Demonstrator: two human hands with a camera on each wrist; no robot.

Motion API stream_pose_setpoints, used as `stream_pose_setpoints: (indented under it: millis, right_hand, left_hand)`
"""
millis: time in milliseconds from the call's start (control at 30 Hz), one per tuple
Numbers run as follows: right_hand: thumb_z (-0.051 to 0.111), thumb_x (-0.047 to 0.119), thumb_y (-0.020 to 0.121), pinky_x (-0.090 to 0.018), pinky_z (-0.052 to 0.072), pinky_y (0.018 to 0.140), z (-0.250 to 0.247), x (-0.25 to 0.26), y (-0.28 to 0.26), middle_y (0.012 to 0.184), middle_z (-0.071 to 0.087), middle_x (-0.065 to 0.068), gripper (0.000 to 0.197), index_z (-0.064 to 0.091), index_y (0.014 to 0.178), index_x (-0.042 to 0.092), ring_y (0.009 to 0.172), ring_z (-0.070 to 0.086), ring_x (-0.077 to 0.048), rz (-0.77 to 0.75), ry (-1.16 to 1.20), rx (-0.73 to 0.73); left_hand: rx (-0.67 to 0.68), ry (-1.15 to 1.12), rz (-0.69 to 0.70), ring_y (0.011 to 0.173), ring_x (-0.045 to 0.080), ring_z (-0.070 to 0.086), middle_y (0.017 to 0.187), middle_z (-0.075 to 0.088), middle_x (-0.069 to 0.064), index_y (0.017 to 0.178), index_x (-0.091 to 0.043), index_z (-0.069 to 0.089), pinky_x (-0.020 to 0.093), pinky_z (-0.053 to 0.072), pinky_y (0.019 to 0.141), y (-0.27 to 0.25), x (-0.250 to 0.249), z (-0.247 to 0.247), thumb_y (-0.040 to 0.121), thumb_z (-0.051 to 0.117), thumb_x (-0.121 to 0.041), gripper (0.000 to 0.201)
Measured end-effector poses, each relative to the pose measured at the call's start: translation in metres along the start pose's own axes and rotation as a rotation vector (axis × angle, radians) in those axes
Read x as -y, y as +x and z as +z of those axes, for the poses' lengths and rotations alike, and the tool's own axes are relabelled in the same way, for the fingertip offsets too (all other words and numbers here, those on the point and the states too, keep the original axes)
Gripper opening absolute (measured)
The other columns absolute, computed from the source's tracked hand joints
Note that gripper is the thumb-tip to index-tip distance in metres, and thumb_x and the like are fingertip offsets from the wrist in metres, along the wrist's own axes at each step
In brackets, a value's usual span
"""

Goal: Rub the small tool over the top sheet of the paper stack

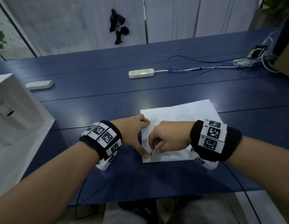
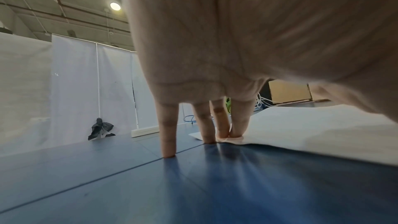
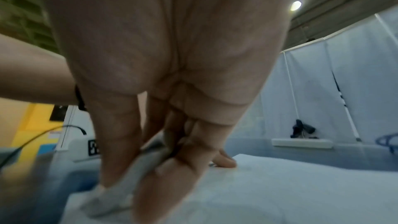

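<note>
The fingers [image 3: 120,142] of the right hand [image 1: 168,136] are curled and pinch a thin, pencil-like tool [image 1: 152,152], its tip down on the near-left corner of the sheet of paper [image 1: 181,113]. The wrist view is too blurred to tell what kind of tool it is. Its long axis tilts from the tip up into the curled fingers.

The left hand [image 1: 134,131] lies just beside, thumb and fingers spread wide. Its fingers [image 2: 239,122] stand nearly straight: two tips press the paper's far-left edge, the other two touch the blue surface [image 1: 156,88] just left of the edge, while the thumb comes down close beside the tool's tip. The right hand is the one on the tool; the left only pins the sheet.

The paper lies flat on the surface, directly in front of the person, its long side running away to the right.

Further off lie two white power strips [image 1: 141,73], a blue cable [image 1: 189,65] and a white box [image 1: 14,101] at the left. The wristbands [image 1: 211,135] carry black-and-white square codes; no writing can be read.
</note>
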State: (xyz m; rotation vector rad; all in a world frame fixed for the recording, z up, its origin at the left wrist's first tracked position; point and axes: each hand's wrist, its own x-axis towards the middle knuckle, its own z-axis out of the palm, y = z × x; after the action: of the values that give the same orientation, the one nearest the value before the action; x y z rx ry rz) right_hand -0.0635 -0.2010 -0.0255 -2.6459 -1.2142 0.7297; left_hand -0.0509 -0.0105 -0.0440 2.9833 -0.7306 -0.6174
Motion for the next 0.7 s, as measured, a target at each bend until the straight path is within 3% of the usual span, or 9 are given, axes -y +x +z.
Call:
stream_pose_setpoints:
  millis: [200,400,567,700]
  right_hand:
    - [0.060,0.031,0.092,-0.029,0.047,0.073,-0.013,-0.008,0.010,0.089,0.065,0.005,0.020,0.071,0.104,0.019,0.083,0.058,-0.017,0.125,-0.046,-0.207]
    - [0.064,0.033,0.092,-0.024,0.045,0.076,0.005,0.003,-0.002,0.089,0.063,0.011,0.018,0.071,0.106,0.024,0.083,0.056,-0.010,-0.009,-0.027,-0.043]
    - [0.062,0.035,0.092,-0.026,0.041,0.072,-0.011,-0.014,0.011,0.084,0.059,0.008,0.019,0.071,0.100,0.020,0.084,0.057,-0.015,0.102,-0.049,-0.236]
    - [0.066,0.037,0.088,-0.029,0.051,0.078,0.003,-0.007,-0.001,0.088,0.068,0.011,0.022,0.072,0.105,0.024,0.084,0.063,-0.013,-0.009,0.023,-0.008]
  left_hand:
    - [0.005,-0.007,-0.010,0.124,0.008,0.042,0.137,0.031,-0.016,0.148,-0.028,0.035,0.033,0.042,0.106,0.000,-0.001,-0.001,0.043,0.070,-0.086,0.125]
    - [0.005,-0.001,-0.007,0.132,0.008,0.036,0.145,0.026,-0.013,0.151,-0.022,0.032,0.026,0.033,0.111,-0.003,-0.003,0.000,0.048,0.072,-0.083,0.126]
    - [0.014,-0.012,-0.014,0.128,0.010,0.041,0.141,0.029,-0.013,0.149,-0.023,0.034,0.030,0.037,0.109,-0.002,-0.005,-0.003,0.048,0.075,-0.080,0.123]
    - [0.005,0.002,-0.016,0.132,0.008,0.036,0.146,0.026,-0.012,0.152,-0.020,0.030,0.027,0.034,0.111,-0.001,-0.004,-0.002,0.047,0.074,-0.082,0.129]
